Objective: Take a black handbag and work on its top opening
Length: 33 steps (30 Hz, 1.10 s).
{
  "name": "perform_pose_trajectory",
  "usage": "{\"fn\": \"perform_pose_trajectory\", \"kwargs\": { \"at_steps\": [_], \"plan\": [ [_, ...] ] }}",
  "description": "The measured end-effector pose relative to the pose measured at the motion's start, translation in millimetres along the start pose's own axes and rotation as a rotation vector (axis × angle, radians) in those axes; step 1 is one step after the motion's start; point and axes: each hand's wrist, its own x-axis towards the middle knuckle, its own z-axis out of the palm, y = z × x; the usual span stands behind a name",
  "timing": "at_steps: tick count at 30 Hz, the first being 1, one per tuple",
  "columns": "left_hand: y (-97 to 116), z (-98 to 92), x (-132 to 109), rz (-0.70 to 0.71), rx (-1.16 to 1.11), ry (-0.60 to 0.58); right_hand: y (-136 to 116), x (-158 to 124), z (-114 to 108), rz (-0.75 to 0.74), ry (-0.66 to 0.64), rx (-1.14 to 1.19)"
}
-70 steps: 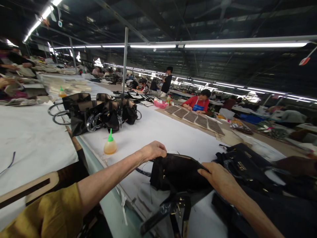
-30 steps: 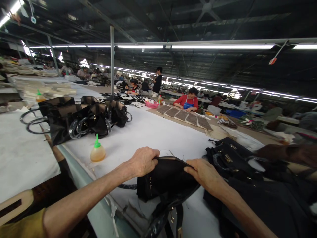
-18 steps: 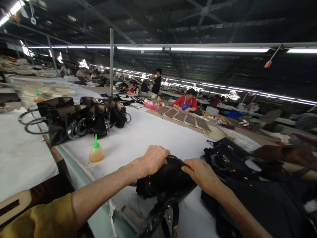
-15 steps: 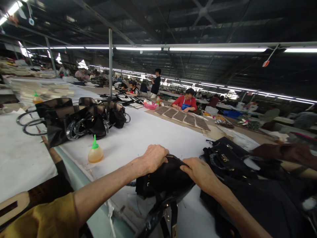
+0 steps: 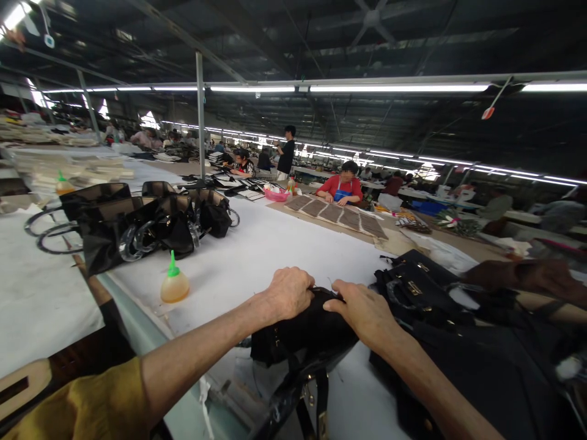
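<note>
A black handbag (image 5: 307, 339) is tilted over the near edge of the white-covered table (image 5: 261, 235), its straps and gold-coloured buckles hanging toward me. My left hand (image 5: 290, 292) is closed on the upper edge of the bag, at its left side. Close beside it, my right hand (image 5: 360, 305) pinches the same edge between thumb and fingers. The fingertips on the far side of the edge are hidden. A squat bottle (image 5: 175, 284) with a green nozzle and amber liquid stands on the table, left of my hands.
Several black handbags (image 5: 103, 229) with wrapped handles stand at the left. More black bags (image 5: 417, 284) are piled close on my right, where a dark sleeve (image 5: 518, 281) reaches in. Across the table, a person in red (image 5: 347, 186) sits at brown panels (image 5: 337, 214).
My right hand has shifted left along the bag's edge, closer to my left hand. The left hand keeps its hold. The view has moved slightly.
</note>
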Motion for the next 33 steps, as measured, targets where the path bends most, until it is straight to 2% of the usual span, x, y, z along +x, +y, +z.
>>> {"fn": "perform_pose_trajectory", "kwargs": {
  "at_steps": [5,11,20,23,27,33],
  "plan": [
    [3,-4.4,-4,0.015,0.012,-0.005,-9,9,5,-0.082,0.056,-0.047],
    [1,-5.2,-5,0.029,0.019,-0.01,-13,9,7,-0.104,0.079,-0.093],
    [2,3.9,-3,0.074,0.077,0.029,-17,11,10,-0.092,0.111,-0.135],
    [2,1.4,-3,0.071,0.06,0.008,-18,12,9,-0.143,0.127,-0.135],
    [2,-1.6,-3,0.081,0.011,0.003,-18,16,7,-0.214,0.111,-0.143],
    [-3,-5.5,2,0.038,-0.09,-0.033,-19,20,5,-0.192,0.069,-0.144]
  ]
}}
